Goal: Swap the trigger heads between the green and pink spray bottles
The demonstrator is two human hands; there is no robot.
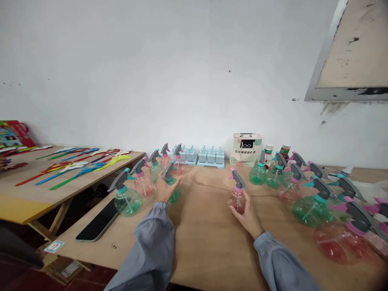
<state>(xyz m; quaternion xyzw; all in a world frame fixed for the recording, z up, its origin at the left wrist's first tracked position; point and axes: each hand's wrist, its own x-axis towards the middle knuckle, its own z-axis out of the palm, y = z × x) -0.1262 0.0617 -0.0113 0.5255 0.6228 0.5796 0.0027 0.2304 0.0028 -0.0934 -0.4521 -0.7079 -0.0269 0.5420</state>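
Observation:
My left hand (164, 190) is closed around the upper part of a green spray bottle (175, 195) with a grey trigger head, which stands at the right edge of a group on the left. My right hand (247, 216) grips the round body of a pink spray bottle (237, 198) from its right side, fingers wrapped round it. This bottle is upright, with a pink collar and grey head. Left of my left hand are another green spray bottle (129, 201) and a pink one (143, 184). Further bottles stand behind it.
Several spray bottles, including a green one (311, 209) and a pink one (336, 242), crowd the right side. Light-blue popsicle moulds (211, 157) and a paper bag (246, 150) stand by the wall. A phone (98, 222) lies at left, near a second table (33, 198).

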